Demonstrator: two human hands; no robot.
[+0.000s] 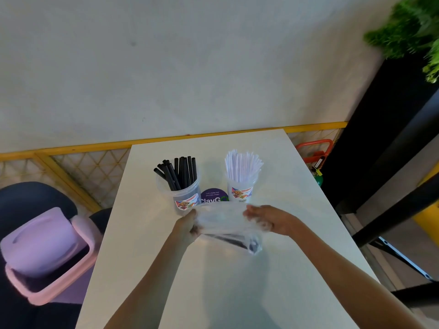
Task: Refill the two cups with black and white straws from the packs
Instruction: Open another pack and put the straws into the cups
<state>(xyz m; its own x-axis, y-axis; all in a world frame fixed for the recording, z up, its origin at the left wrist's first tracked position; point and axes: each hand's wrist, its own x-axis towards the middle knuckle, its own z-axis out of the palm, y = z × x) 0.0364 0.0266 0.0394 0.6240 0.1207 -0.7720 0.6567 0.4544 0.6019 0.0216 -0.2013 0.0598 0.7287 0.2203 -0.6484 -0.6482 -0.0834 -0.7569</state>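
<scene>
The left hand [187,225] and the right hand [270,220] hold a clear pack [225,219] over the bench [237,293], fingers [250,211] curled on its two ends.

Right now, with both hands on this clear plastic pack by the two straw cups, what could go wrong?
1. The clear plastic pack, gripped by left hand and right hand, sags with something dark, likely straws, in its low corner; they could spill onto the white table.
2. The clear cup of black straws and clear cup of white straws stand just behind the hands; a sharp tug might tip one.
</scene>
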